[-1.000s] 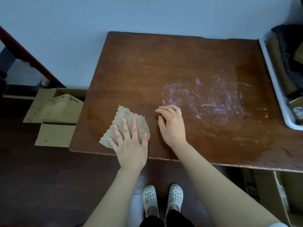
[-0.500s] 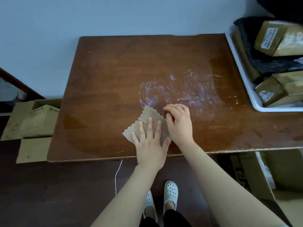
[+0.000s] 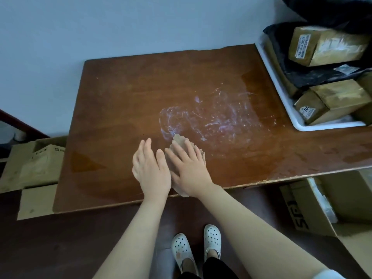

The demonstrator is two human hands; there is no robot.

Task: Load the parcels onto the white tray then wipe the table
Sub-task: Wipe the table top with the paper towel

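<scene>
The brown wooden table (image 3: pixel 124 97) fills most of the view, with a pale wall behind it. Its surface has a whitish smear (image 3: pixel 213 117) in the middle and darker wet patches near the front and right edges. On the right end of the table stands the white tray (image 3: pixel 285 105), and the parcels (image 3: pixel 326 45) are already in it: brown taped boxes with labels and a black plastic bag between them. On the floor to the left lie cardboard boxes (image 3: pixel 38 164), and another open box (image 3: pixel 310 208) sits under the table on the right. The right hand (image 3: pixel 190 170) lies flat on a grey-brown cloth (image 3: pixel 180 140), fingers spread, pressing it to the table near the front edge, just below the smear. The left hand (image 3: pixel 151 170) is open with its fingers together, resting on the bare wood, touching the right hand. Two white shoes (image 3: pixel 196 246) show below.
</scene>
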